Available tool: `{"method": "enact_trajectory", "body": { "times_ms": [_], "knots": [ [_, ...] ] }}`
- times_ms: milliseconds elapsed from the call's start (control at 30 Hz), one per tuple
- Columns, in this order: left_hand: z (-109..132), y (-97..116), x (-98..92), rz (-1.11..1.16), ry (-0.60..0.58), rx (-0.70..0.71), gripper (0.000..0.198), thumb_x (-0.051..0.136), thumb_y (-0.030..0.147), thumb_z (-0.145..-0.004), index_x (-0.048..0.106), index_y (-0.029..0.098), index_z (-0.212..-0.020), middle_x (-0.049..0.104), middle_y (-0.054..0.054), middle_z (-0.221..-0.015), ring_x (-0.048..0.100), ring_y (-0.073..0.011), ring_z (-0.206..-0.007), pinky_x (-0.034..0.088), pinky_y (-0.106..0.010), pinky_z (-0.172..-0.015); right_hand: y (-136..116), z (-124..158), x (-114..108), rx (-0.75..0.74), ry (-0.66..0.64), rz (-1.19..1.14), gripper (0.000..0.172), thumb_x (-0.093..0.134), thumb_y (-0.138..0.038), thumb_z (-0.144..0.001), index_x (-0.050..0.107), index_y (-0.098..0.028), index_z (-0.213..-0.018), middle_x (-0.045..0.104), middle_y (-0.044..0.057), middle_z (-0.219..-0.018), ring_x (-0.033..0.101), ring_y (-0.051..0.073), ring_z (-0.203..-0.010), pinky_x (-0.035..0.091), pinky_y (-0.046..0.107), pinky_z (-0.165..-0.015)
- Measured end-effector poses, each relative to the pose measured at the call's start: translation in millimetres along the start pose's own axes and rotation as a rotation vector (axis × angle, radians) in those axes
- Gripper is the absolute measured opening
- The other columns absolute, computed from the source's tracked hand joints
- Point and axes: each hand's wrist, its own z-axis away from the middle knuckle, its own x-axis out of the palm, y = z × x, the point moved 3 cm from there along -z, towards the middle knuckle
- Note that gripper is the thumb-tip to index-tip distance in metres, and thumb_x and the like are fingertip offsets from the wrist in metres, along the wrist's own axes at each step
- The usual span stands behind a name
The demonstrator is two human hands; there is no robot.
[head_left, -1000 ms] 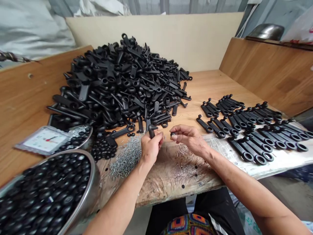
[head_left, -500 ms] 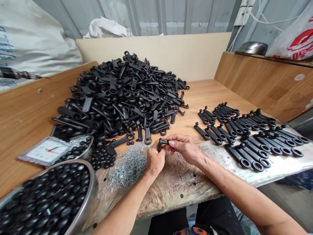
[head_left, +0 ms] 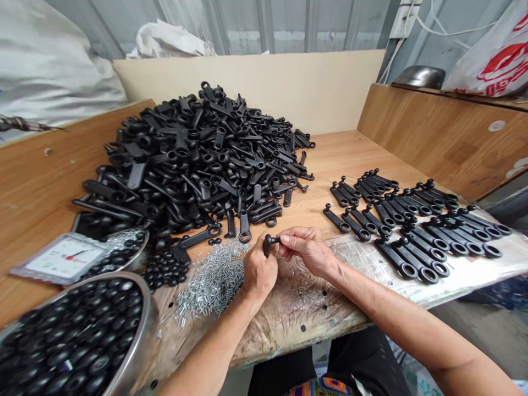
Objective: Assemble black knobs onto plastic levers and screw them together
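My left hand (head_left: 260, 267) is closed around a black plastic crank handle (head_left: 268, 245), whose rounded end and short stem show above the fingers. The rest of it is hidden in the grip. From the right, my right hand (head_left: 307, 248) pinches the tip of the stem between thumb and fingers. Both hands meet just above the front of the bench. Beside my left hand lies a heap of small silver metal pins (head_left: 212, 280). A big pile of black crank arms (head_left: 198, 159) rises behind.
Rows of black crank arms with ball-shaped ends (head_left: 396, 217) lie at the right. A metal bowl (head_left: 150, 313) of black knobs stands front left, near a white dial scale (head_left: 61, 257). Wooden side boards (head_left: 437, 132) border the bench (head_left: 338, 151).
The whole view has shifted slightly, with the surroundings moving left in the picture. Both hands stay together on the crank handle, their grip nearly the same.
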Motion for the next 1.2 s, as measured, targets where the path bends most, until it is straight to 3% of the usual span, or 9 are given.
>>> {"method": "enact_trajectory", "body": {
  "times_ms": [200, 367, 533, 633, 700, 833, 933, 1067, 1200],
  "knots": [
    [5.3, 1.3, 2.7, -0.041, -0.019, 0.014, 0.016, 0.047, 0.023, -0.081, 0.055, 0.019, -0.093, 0.059, -0.002, -0.069, 0.054, -0.0168, -0.064, 0.036, -0.023, -0.059, -0.1, 2.5, 3.8, 0.055, 0.028, -0.059, 0.025, 0.070, -0.036, -0.067, 0.068, -0.012, -0.073, 0.060, 0.003, -0.058, 0.051, 0.010, -0.049, 0.041, 0.021, -0.048],
    [4.4, 3.2, 1.4, -0.230, 0.007, 0.087, 0.021, 0.042, 0.030, -0.085, 0.054, 0.015, -0.095, 0.059, -0.006, -0.065, 0.055, -0.0198, -0.061, 0.033, -0.025, -0.056, 2.6, 4.5, 6.1, 0.076, 0.058, -0.130, 0.025, 0.071, -0.036, -0.065, 0.066, -0.012, -0.071, 0.060, 0.002, -0.057, 0.051, 0.009, -0.046, 0.040, 0.019, -0.044],
    [3.9, 11.0, 2.0, -0.277, -0.018, 0.125, 0.034, 0.041, 0.032, -0.086, 0.047, 0.014, -0.115, 0.058, -0.006, -0.064, 0.058, -0.0234, -0.062, 0.035, -0.027, -0.055, -2.6, 4.3, 4.0, 0.093, 0.023, -0.097, 0.029, 0.071, -0.039, -0.063, 0.063, -0.012, -0.071, 0.058, 0.000, -0.056, 0.049, 0.008, -0.045, 0.039, 0.018, -0.043],
    [5.0, 20.3, -0.3, -0.113, -0.118, 0.240, 0.057, 0.046, 0.037, -0.084, 0.026, 0.014, -0.133, 0.061, -0.010, -0.091, 0.059, -0.0250, -0.085, 0.043, -0.032, -0.068, -25.2, -2.4, -0.4, 0.000, -0.059, 0.142, 0.029, 0.066, -0.042, -0.069, 0.062, -0.013, -0.069, 0.058, 0.000, -0.058, 0.049, 0.008, -0.048, 0.040, 0.019, -0.045],
    [4.3, 24.6, -7.4, 0.010, -0.142, 0.308, 0.075, 0.052, 0.040, -0.081, 0.011, 0.016, -0.139, 0.053, -0.013, -0.115, 0.051, -0.0249, -0.106, 0.041, -0.036, -0.085, -48.4, -14.5, -8.3, -0.091, -0.052, 0.384, 0.028, 0.060, -0.040, -0.075, 0.061, -0.013, -0.068, 0.057, 0.000, -0.058, 0.050, 0.009, -0.050, 0.041, 0.019, -0.046],
    [-4.3, 21.5, -32.0, 0.162, 0.048, 0.273, 0.079, 0.057, 0.041, -0.079, 0.011, 0.019, -0.139, 0.050, -0.011, -0.119, 0.047, -0.0233, -0.109, 0.037, -0.038, -0.092, -99.2, -56.9, -44.9, -0.093, 0.291, 1.179, 0.025, 0.046, -0.030, -0.086, 0.061, -0.013, -0.076, 0.058, 0.000, -0.061, 0.051, 0.008, -0.052, 0.039, 0.018, -0.049],
    [-9.8, 16.4, -44.7, 0.215, 0.165, 0.224, 0.073, 0.057, 0.038, -0.079, 0.017, 0.021, -0.138, 0.057, -0.007, -0.106, 0.053, -0.0213, -0.096, 0.042, -0.034, -0.082, -123.5, -88.3, -75.2, 0.006, 0.443, 1.431, 0.022, 0.049, -0.024, -0.085, 0.064, -0.010, -0.079, 0.060, 0.004, -0.063, 0.054, 0.012, -0.057, 0.038, 0.020, -0.053],
    [-12.5, 12.5, -51.4, 0.247, 0.200, 0.149, 0.067, 0.057, 0.036, -0.079, 0.024, 0.021, -0.136, 0.060, -0.006, -0.099, 0.055, -0.0185, -0.085, 0.043, -0.029, -0.071, -121.8, -110.0, -104.6, 0.185, 0.528, 1.607, 0.017, 0.057, -0.022, -0.081, 0.066, -0.008, -0.077, 0.064, 0.010, -0.068, 0.058, 0.016, -0.066, 0.039, 0.022, -0.059],
    [-16.4, 11.2, -59.5, 0.509, 0.267, 0.081, 0.057, 0.057, 0.033, -0.079, 0.034, 0.018, -0.129, 0.062, -0.004, -0.090, 0.058, -0.0156, -0.082, 0.045, -0.025, -0.071, -98.5, -118.5, -120.6, 0.366, 0.544, 1.709, 0.021, 0.057, -0.023, -0.081, 0.068, -0.005, -0.077, 0.065, 0.015, -0.069, 0.061, 0.020, -0.069, 0.041, 0.024, -0.062]
  ]
}}
